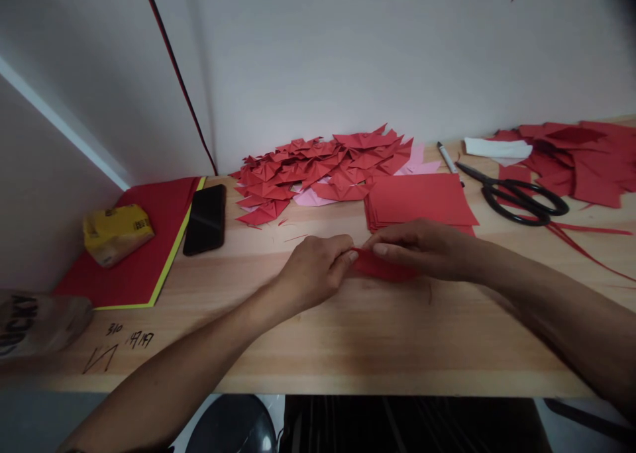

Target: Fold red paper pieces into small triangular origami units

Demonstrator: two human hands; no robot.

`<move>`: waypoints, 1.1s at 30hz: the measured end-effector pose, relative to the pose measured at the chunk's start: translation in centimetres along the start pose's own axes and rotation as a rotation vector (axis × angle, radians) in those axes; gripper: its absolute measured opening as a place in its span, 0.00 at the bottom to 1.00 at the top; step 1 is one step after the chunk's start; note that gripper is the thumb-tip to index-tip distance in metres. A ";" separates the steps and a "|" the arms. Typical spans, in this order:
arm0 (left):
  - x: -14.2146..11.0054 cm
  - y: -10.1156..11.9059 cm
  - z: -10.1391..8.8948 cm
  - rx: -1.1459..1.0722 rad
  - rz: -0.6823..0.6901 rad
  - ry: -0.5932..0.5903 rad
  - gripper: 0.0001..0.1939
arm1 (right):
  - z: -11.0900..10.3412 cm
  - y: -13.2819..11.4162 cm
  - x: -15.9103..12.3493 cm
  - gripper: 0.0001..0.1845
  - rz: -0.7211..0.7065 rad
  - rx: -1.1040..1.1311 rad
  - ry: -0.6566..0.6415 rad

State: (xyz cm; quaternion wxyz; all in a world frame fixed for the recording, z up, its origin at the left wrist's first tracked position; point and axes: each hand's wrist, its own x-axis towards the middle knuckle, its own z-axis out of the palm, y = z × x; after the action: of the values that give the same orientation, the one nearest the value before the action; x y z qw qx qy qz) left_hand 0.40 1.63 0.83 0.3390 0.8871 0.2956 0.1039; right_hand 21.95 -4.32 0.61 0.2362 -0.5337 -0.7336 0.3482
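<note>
Between my hands, just above the wooden table, is a piece of red paper (385, 267). My left hand (320, 267) pinches its left end between thumb and fingers. Over its upper right part lies my right hand (422, 248), thumb and fingers closed about the paper's edge and hiding much of it. Right behind my hands is a stack of flat red paper sheets (420, 198). A heap of folded red paper pieces (322, 161) lies to the left of the stack, with some pink paper (315, 196) among them.
Black-handled scissors (521, 198), a marker (447, 158), a folded white paper (497, 150) and red paper pieces (591, 161) lie right. At left are a phone (205, 219), a yellow packet (119, 233) on red sheets (144, 274), and a bottle (44, 324). A wall stands behind the table.
</note>
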 end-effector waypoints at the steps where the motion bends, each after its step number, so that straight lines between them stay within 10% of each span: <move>1: -0.1 0.1 0.1 -0.006 0.007 -0.004 0.14 | 0.5 -0.1 0.1 0.22 -0.002 -0.006 -0.013; 33: -0.3 0.5 1.1 -0.145 -0.011 0.219 0.12 | 3.4 -1.5 0.2 0.22 0.067 -0.066 0.133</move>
State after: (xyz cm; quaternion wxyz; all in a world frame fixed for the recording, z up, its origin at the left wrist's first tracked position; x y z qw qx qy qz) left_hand 0.76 0.57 0.36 0.3687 0.8419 0.3272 0.2193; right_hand 18.55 -5.24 -0.44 0.2548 -0.5872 -0.7093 0.2952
